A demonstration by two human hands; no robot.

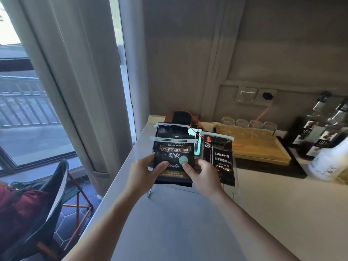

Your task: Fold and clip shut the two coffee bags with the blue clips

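Right now both hands hold 1 black coffee bag (pixel 174 159) upright over the grey counter (pixel 169 223). The left hand (pixel 146 171) grips its lower left edge, thumb curled across the front near the "Charcoal fire" print, the other fingers hidden behind. The right hand (pixel 204 175) pinches the lower right side, its thumb pressed on the front just under a pale round sticker.

2 pale blue clips sit on this bag — the upper clip (pixel 171 126) runs along the very top edge, and the lower clip (pixel 172 139) crosses the bag just beneath, both roughly level.

Just to the right, touching or nearly touching the first bag, stands a second black bag (pixel 222 159) marked "BAKED.COFFEE", with a third clip (pixel 216 136) closing its top. It appears to lean inside a clear holder (pixel 236 185); whether it rests on the counter I cannot tell.

Behind the bags a phone with a lit screen (pixel 195 136) stands, with an orange cable (pixel 261 115) rising to a wall socket (pixel 266 96). Further right are upturned glasses (pixel 248 124) on a yellow cloth (pixel 259 146), dark bottles (pixel 318 125) and a white bottle (pixel 329 161).
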